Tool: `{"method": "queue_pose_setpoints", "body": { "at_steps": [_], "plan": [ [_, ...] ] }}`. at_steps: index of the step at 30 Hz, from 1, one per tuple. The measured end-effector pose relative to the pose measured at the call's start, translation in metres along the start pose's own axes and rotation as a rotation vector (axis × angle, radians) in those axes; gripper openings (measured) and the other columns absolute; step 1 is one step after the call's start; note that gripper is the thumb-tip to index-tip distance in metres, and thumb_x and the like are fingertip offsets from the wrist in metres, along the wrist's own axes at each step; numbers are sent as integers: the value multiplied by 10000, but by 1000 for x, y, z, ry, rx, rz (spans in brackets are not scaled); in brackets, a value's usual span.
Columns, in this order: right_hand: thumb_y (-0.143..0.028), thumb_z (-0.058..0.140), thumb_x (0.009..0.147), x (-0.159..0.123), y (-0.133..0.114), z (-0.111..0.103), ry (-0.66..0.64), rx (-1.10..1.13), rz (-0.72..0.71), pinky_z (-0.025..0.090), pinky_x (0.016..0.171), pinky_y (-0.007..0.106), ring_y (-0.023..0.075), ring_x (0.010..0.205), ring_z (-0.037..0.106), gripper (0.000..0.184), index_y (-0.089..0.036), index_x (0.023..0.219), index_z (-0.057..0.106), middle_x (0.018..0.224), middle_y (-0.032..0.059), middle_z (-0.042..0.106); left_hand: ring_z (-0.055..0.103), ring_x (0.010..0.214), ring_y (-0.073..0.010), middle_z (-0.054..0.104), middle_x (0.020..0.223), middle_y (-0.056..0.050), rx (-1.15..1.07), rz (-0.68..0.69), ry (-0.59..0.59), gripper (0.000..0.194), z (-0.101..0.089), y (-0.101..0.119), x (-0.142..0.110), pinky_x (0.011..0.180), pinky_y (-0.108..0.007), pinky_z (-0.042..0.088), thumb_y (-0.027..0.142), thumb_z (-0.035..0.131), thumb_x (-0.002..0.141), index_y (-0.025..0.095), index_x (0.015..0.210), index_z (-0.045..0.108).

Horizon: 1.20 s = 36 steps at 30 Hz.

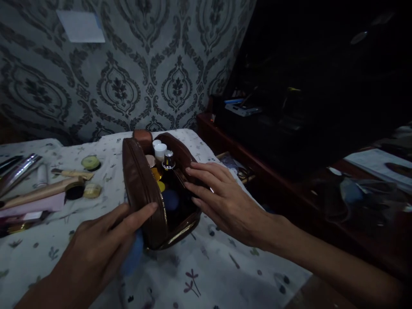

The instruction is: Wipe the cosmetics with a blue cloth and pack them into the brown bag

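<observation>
A brown cosmetic bag with a gold zipper stands unzipped on the patterned white cloth. Inside it are white-capped containers, a bottle with a shiny silver cap, yellow items and a dark blue round thing. My left hand grips the bag's near left side, one fingertip pressed on the brown wall. Under that hand shows a blurred blue thing; whether it is held, I cannot tell. My right hand has its fingers hooked over the right rim, its thumb hidden.
Left on the cloth lie brushes, a pink tube, a dark round lid, a small jar and a green-topped pot. A dark red wooden edge runs along the right, papers beyond it. Patterned wallpaper rises behind.
</observation>
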State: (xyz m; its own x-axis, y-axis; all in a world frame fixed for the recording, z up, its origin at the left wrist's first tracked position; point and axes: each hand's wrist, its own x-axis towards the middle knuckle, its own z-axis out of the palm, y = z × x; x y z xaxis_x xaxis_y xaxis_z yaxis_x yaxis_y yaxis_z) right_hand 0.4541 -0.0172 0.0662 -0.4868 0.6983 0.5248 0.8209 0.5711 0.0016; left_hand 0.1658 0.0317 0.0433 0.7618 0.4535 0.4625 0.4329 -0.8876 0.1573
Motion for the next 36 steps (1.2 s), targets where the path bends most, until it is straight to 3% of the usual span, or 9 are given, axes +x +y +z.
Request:
{"method": "queue_pose_setpoints", "body": {
  "at_steps": [8, 13, 18, 22, 25, 30, 33, 36],
  "plan": [
    [-94, 551, 948, -6, -20, -6, 175, 91, -30, 541, 1014, 475, 267, 1267, 570, 175, -107, 1088, 654, 1202, 183, 674, 647, 730, -99, 620, 870, 2, -63, -65, 36, 476, 2, 7, 0, 604, -155, 496, 160, 393, 999, 323, 1441, 465],
    [-60, 564, 911, -11, -52, 3, 165, 107, -95, 523, 1038, 499, 282, 1246, 588, 188, -85, 1074, 654, 1163, 187, 694, 680, 777, -103, 671, 940, -1, -85, -90, 69, 465, 4, 14, -2, 661, -162, 532, 171, 373, 1014, 320, 1449, 439],
    [-22, 525, 893, -19, -82, 17, 160, 100, -107, 532, 1012, 534, 308, 1229, 596, 228, -76, 1078, 646, 1191, 222, 675, 735, 857, -125, 732, 1139, -43, -44, -158, 96, 430, 18, 7, -33, 744, -187, 569, 218, 379, 1027, 232, 1457, 392],
    [-19, 525, 883, -25, -99, 27, 196, 74, -59, 499, 1034, 593, 315, 1270, 570, 233, -114, 1062, 640, 1194, 207, 674, 736, 869, -171, 737, 1086, -59, 46, -197, 93, 307, 30, -9, -72, 741, -246, 578, 306, 412, 1026, 221, 1292, 541],
    [-11, 534, 875, -25, -110, 33, 216, 98, -90, 463, 1079, 598, 301, 1286, 561, 248, -127, 1071, 635, 1179, 176, 688, 699, 876, -175, 699, 1012, -57, -53, -189, -6, 283, 25, -17, -95, 745, -252, 560, 399, 453, 1010, 229, 1167, 616],
    [-19, 527, 880, -13, -129, 48, 211, 224, -189, 530, 1047, 483, 287, 1292, 552, 253, -109, 1090, 636, 1207, 185, 671, 603, 1070, -248, 609, 1191, -108, -225, -132, -190, 552, 6, -14, -115, 879, -341, 532, 582, 565, 909, 239, 1340, 534],
    [-68, 515, 915, -1, -141, 67, 138, 328, -158, 546, 1030, 464, 278, 1285, 560, 273, -124, 1155, 630, 1259, 184, 647, 580, 1078, -241, 608, 1171, -111, -245, -177, -174, 372, 7, -10, -121, 899, -353, 513, 441, 504, 979, 210, 1265, 565],
    [-191, 514, 964, 14, -154, 94, 23, 410, -45, 554, 1023, 453, 274, 1286, 567, 367, -124, 1321, 561, 1334, 197, 608, 588, 997, -223, 634, 1048, -101, -243, -261, -70, 239, 16, -11, -125, 856, -344, 517, 313, 431, 1005, 181, 1111, 600]
  ]
}}
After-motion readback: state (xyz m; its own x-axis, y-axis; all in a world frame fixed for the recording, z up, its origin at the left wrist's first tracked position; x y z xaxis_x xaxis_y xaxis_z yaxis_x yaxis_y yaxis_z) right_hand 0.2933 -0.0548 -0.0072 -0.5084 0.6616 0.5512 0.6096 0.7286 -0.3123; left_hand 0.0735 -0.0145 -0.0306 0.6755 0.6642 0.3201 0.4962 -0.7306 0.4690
